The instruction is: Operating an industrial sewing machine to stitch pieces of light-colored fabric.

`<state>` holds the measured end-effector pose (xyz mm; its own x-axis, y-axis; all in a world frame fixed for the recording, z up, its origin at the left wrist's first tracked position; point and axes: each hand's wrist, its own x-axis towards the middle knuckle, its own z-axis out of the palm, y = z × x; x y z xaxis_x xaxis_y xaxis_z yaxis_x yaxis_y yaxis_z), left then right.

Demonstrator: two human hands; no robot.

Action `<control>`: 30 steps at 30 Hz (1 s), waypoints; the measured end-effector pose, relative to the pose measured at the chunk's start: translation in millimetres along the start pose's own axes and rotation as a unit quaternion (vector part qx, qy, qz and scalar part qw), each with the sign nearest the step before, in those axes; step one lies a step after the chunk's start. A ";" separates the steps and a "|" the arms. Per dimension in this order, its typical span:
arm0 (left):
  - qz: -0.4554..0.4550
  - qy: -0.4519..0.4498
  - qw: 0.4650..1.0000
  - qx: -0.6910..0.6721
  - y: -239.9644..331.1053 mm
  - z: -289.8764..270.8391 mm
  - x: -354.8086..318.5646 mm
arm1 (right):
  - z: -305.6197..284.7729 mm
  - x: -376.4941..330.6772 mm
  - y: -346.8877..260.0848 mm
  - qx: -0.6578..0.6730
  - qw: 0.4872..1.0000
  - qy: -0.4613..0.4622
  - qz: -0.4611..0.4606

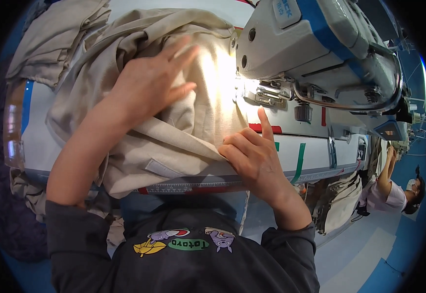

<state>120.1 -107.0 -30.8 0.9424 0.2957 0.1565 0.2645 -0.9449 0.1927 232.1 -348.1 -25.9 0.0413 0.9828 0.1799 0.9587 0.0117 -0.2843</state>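
Note:
A beige fabric piece (193, 132) lies across the white sewing table (37, 127), its right part brightly lit under the sewing machine head (310, 53). My left hand (152, 80) rests flat on the cloth with fingers spread, to the left of the needle area (264, 93). My right hand (252, 151) pinches the cloth's near right edge, its index finger pointing up toward the presser foot. A ruler strip (193, 186) runs along the table's front edge under the fabric.
More beige cloth (51, 39) is heaped at the table's far left. Green tape strips (299, 161) mark the table at the right. Another person in a white top (386, 190) sits at the far right beside hanging fabric (340, 200); blue floor lies beyond.

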 end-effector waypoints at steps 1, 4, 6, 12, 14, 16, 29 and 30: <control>0.061 -0.008 0.995 -0.076 9.4 -5.9 -11.5 | 1.0 -3.1 2.5 -0.001 1.000 0.000 0.006; 0.159 -0.282 0.933 -0.160 72.8 -49.3 -56.5 | 5.9 -11.5 3.9 0.066 0.998 -0.012 0.016; 0.242 -0.272 0.928 -0.082 101.3 -74.0 -96.5 | 5.6 -12.0 0.0 0.122 0.992 0.007 -0.022; 0.078 -0.193 0.969 -0.135 83.5 -35.2 -67.7 | -0.8 -29.4 -17.0 0.047 0.998 0.025 -0.019; -0.006 -0.227 0.971 -0.076 66.6 -22.8 -52.5 | -5.7 -32.3 -19.1 0.027 0.999 0.016 -0.026; 0.006 -0.128 0.991 -0.044 39.9 -14.7 -43.3 | -7.2 -35.6 -14.8 0.018 0.999 0.012 -0.025; -0.006 -0.127 0.989 -0.069 24.0 -10.5 -15.5 | -0.3 -19.7 -1.0 0.001 0.999 0.013 -0.030; 0.010 -0.102 0.993 -0.061 21.4 -7.4 -13.5 | 1.7 -18.1 0.6 0.011 0.999 0.035 -0.035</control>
<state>111.5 -130.2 -21.6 0.9724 0.2306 -0.0353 0.2300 -0.9226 0.3098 231.4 -365.6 -31.0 -0.0049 0.9645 0.2642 0.9533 0.0843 -0.2900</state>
